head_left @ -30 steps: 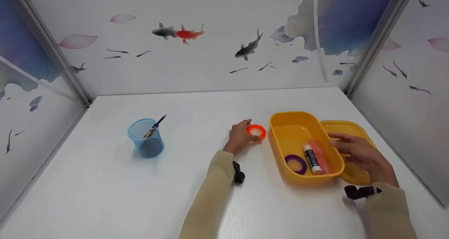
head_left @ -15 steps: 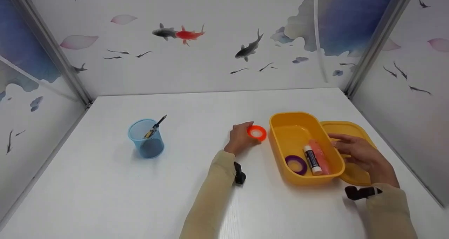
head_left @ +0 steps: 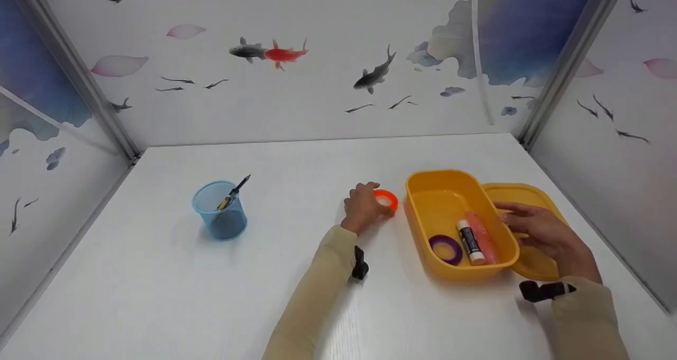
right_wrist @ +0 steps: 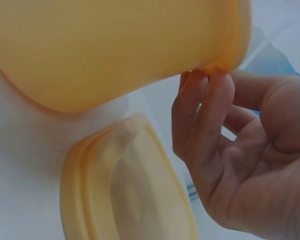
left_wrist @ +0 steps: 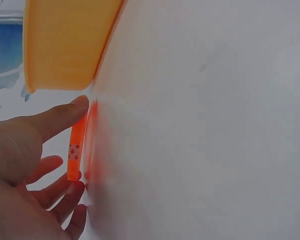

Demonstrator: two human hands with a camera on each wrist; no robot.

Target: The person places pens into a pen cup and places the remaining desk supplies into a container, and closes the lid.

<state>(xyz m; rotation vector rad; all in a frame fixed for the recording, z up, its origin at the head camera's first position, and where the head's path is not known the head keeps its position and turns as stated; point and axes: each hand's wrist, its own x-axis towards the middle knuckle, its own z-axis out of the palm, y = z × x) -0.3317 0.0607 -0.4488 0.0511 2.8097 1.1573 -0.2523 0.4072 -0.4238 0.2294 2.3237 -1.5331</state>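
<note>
My left hand [head_left: 363, 208] pinches an orange roll of tape [head_left: 387, 200] just left of a yellow box. In the left wrist view the tape roll [left_wrist: 76, 150] stands edge-on close over the table, the thumb at one end and fingertips at the other. My right hand [head_left: 542, 233] is at the right side of the yellow box [head_left: 420, 228], loosely bent. Its fingertips [right_wrist: 217, 82] touch the box's outer wall near the rim. Inside the box lie a purple roll of tape [head_left: 456, 243], a glue stick [head_left: 469, 241] and a pink translucent object [head_left: 484, 236].
A yellow lid [head_left: 521, 191] lies right of the box, partly under the right hand. Over on the left stands a blue cup [head_left: 219, 222] holding a pencil [head_left: 240, 183] and other slim items. Printed panels [head_left: 317, 106] wall the white table [head_left: 296, 164] at the back and sides.
The left hand and the orange tape roll have shifted only slightly, with the fingers now covering more of the roll's left edge. My right hand has stayed at the box.
</note>
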